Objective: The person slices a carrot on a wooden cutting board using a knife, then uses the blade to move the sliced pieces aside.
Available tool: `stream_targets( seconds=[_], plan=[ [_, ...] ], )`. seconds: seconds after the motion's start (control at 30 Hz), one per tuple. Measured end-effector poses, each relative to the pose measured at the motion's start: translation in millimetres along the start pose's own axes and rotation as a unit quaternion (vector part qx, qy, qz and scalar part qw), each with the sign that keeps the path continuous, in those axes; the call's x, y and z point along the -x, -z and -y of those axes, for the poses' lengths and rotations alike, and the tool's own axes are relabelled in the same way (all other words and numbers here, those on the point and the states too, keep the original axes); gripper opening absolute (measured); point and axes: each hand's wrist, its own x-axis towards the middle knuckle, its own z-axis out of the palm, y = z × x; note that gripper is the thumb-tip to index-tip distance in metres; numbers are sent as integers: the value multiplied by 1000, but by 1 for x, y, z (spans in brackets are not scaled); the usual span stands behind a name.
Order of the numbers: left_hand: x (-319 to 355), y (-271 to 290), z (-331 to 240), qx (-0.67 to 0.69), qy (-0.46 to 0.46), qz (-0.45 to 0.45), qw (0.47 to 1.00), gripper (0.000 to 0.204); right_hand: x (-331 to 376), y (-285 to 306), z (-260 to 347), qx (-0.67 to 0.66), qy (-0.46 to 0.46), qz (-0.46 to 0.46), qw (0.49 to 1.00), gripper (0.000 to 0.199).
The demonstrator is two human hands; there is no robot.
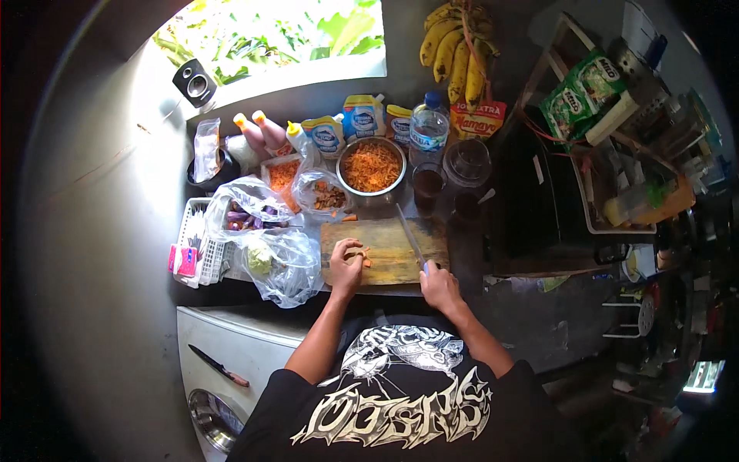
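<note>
A worn wooden cutting board [427,233] lies on the counter in front of me. My left hand [346,266] rests on its left half, fingers curled around small orange carrot pieces [367,263]; the palm side is hidden. On the board's right side, my right hand [439,286] grips a knife [409,236] by its handle, the blade pointing away and slightly left, apart from the carrot. Beyond the board stands a metal bowl [341,183] full of shredded orange carrot [371,165]. Another carrot bit [350,218] lies at the board's far left edge.
Left of the board are plastic bags with purple vegetables [254,218] and a pale green cabbage [259,258], beside a white basket [212,262]. Sauce pouches [362,115], a water bottle [429,131] and a dark drink glass [427,189] stand behind. Bananas [450,50] hang above.
</note>
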Motion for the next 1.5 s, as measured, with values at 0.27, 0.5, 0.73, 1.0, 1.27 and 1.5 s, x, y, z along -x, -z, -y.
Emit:
stream_targets(
  seconds=[0.27, 0.5, 0.73, 1.0, 1.27, 1.5],
  plan=[
    [9, 22, 24, -255, -2, 5, 967, 24, 11, -8, -5, -33, 62, 36, 997, 30],
    [17, 19, 10, -290, -8, 42, 956, 11, 14, -21, -6, -28, 78, 76, 994, 31],
    [27, -4, -6, -124, 2, 60, 990, 11, 1, -16, -17, -43, -7, -21, 999, 31],
    [4, -59, 1, -190, -61, 144, 969, 12, -4, -27, 4, -84, 36, -27, 995, 32],
    [12, -54, 13, -296, -184, 57, 936, 14, 7, -20, 34, -12, -10, 6, 1000, 31],
    [14, -52, 10, -337, -196, 58, 919, 14, 19, -13, 58, 58, -54, 66, 995, 30]
  ],
)
